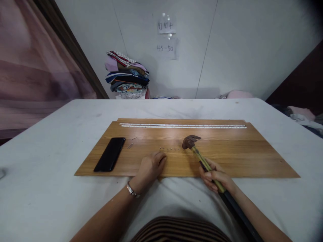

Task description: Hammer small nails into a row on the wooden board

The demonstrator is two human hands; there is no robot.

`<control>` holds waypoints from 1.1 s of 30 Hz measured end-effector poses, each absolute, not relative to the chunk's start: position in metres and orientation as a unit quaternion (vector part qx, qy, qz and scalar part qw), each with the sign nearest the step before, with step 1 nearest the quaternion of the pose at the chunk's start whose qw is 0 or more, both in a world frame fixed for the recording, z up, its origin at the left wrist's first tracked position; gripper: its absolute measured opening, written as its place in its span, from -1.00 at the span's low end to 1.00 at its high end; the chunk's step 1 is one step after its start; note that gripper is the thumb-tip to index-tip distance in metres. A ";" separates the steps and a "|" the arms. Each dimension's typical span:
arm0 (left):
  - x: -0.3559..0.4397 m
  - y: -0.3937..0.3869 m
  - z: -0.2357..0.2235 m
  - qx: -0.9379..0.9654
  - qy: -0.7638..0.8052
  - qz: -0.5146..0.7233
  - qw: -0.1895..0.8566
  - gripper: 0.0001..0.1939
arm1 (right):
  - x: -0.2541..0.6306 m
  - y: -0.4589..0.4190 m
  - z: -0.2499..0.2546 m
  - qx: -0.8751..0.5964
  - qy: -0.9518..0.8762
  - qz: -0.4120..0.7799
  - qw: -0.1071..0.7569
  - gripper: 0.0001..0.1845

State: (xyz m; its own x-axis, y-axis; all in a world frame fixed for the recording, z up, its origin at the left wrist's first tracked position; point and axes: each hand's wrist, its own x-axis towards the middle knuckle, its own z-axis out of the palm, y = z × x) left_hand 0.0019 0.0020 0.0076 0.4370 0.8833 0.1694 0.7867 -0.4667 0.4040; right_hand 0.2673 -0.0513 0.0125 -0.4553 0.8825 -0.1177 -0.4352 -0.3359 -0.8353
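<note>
Right hand (214,175) clamped around a hammer (199,156) above the wooden board (227,151); left hand (152,164), fingers curled together, on the board's near part.

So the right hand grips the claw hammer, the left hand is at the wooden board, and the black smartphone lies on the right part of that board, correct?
Not quite: the head view shows the black smartphone on the left part of the wooden board. The right hand does grip the claw hammer, and the left hand is at the board.
</note>
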 end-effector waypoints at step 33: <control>0.001 0.003 0.005 0.838 0.501 0.178 0.123 -0.83 | 0.266 -0.051 0.009 -0.284 -0.377 0.761 0.446 -0.73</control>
